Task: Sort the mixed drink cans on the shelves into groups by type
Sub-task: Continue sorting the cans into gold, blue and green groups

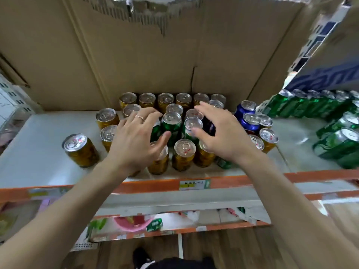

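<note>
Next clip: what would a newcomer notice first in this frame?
Two bare hands, the left hand and right hand, reach with spread fingers over a cluster of upright gold metal cans mid-shelf. Two green metal cans stand among them between the hands, blue metal cans just right, and shrink-wrapped green can packs at far right.

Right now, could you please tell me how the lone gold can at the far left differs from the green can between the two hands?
The gold can has an amber-gold body; the green can has a green one. The gold can stands alone on bare shelf, apart from the cluster, while the green can is packed among other cans. No hand is near the gold can; the left hand and right hand hover open around the green can. Both stand upright with silver pull-tab tops.
</note>
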